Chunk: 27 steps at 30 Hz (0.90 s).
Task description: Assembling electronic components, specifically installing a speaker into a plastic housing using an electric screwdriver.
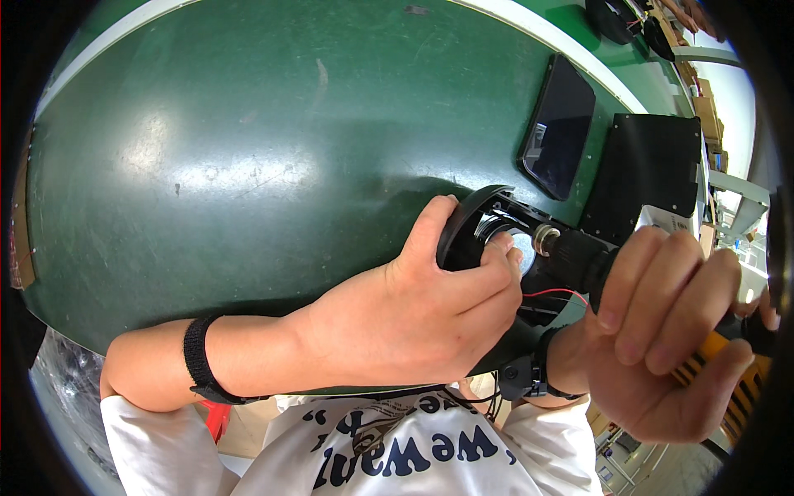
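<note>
My left hand (422,302) grips a black round-edged plastic housing (465,227) above the green table, its thumb on the outer rim. Its fingers reach inside, against a round part with a silvery disc (524,248). In my right hand (662,331) is a black powered screwdriver (575,255), lying nearly level with its metal collar (545,239) toward the housing. The driver's tip is too small to make out, so I cannot tell whether it meets a screw. A thin red wire (554,291) runs between the housing and my right hand.
Beyond the housing, a dark smartphone (562,124) lies on the green table (248,99). A black panel or box (649,169) sits to its right. Under my right hand is a yellow slatted crate (713,364). Another person's hand (685,15) and black parts (614,18) show at the far right.
</note>
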Available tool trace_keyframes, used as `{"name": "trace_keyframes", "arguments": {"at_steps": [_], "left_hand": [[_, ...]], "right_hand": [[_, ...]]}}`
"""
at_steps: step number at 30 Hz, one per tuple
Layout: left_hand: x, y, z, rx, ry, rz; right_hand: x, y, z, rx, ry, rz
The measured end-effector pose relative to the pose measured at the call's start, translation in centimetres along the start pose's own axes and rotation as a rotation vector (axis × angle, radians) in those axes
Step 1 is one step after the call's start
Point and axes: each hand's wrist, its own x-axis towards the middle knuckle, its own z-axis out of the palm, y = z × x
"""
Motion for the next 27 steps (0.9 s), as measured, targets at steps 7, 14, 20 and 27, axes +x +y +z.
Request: {"name": "trace_keyframes", "arguments": {"at_steps": [7, 14, 20, 27], "left_hand": [[-0.2, 0.1, 0.8, 0.018, 0.053, -0.005], [0.1, 0.1, 1.3, 0.004, 0.09, 0.02], [0.1, -0.5, 0.1, -0.048, 0.026, 0.017], [0.6, 0.5, 1.5, -0.098, 0.038, -0.008]], "right_hand": [[0.2, 0.8, -0.1, 0.053, -0.047, -0.01], [0.3, 0.8, -1.0, 0.011, -0.117, -0.056], [-1.8, -6.2, -4.8, 0.147, 0.386, -0.152], [-6.3, -7.9, -12.6, -0.297, 0.569, -0.283]]}}
